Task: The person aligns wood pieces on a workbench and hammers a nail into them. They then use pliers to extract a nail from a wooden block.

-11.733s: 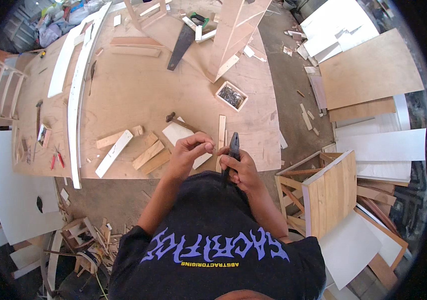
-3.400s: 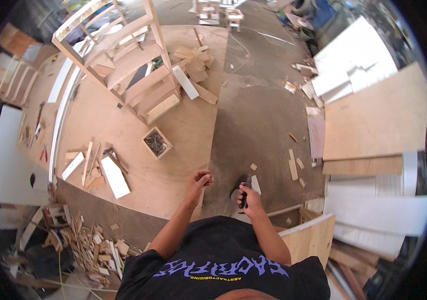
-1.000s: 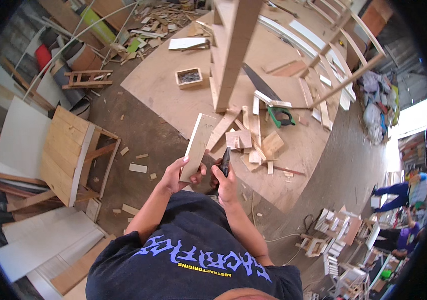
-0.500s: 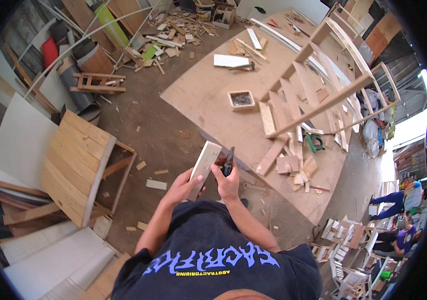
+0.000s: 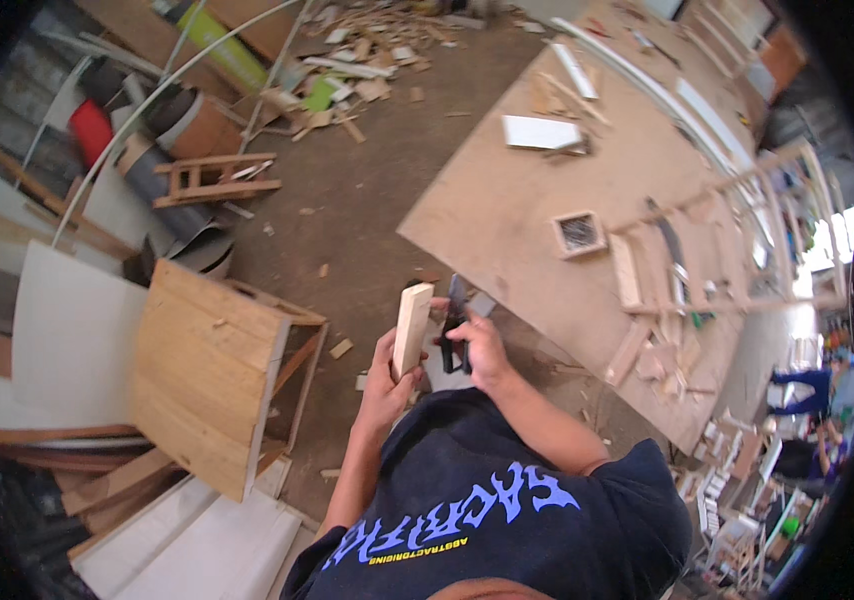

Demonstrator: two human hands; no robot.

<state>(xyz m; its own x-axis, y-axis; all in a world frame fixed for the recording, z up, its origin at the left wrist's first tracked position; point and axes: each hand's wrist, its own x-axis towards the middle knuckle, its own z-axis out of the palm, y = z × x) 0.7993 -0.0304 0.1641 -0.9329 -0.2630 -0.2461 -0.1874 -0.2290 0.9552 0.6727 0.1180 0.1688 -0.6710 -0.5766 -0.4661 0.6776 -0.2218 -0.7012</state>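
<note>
**Wood block lifted upright beside the dark tool**

Since half a second ago, the block has been tipping up from flat to nearly upright, and the view has been swinging so the tabletop (image 5: 507, 215) is lying further right. At the left, a wooden frame (image 5: 209, 375) is resting on the floor. The left hand (image 5: 385, 375) is gripping the wood block (image 5: 412, 328) with clenched fingers, above the floor. Just beside it, the right hand (image 5: 479, 350) is clasping a dark tool (image 5: 455, 322). Further right, a small box (image 5: 578, 233) is sitting on the tabletop.
</note>
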